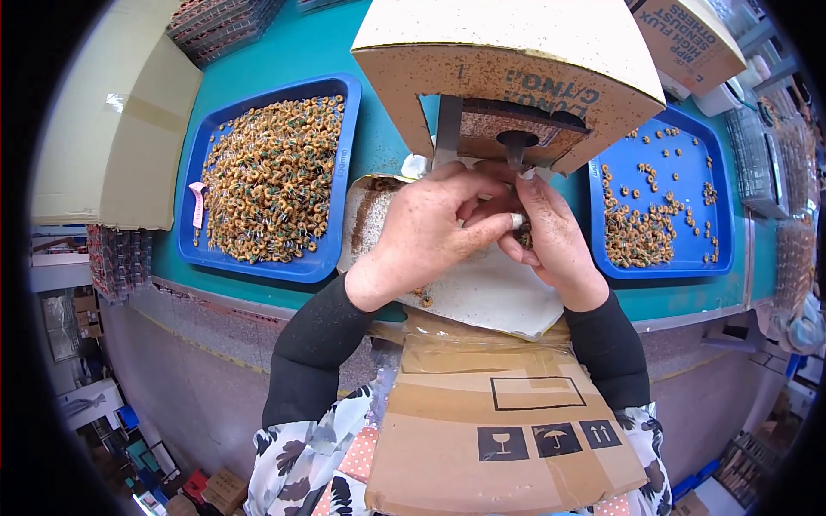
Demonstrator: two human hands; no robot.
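My left hand (439, 215) and my right hand (559, 236) meet in front of a cardboard-covered machine, just below its dark nozzle-like spindle (514, 146). Both have their fingers bent in and pressed together. Part of a small brownish bundle, looking like wire-wound ring coils (522, 236), shows between the fingers of the right hand. What the left fingertips pinch is hidden. White wraps cover some of the fingertips, and brown dust speckles the skin. Under the hands lies a white dusty sheet (490, 297) with a few loose rings at its left part.
A blue tray (342, 172) heaped with ring coils stands on the left; another blue tray (723, 198) on the right holds fewer. The cardboard box hood (508, 52) overhangs the work spot. A taped cardboard piece (482, 413) covers my lap. A large carton (112, 112) stands far left.
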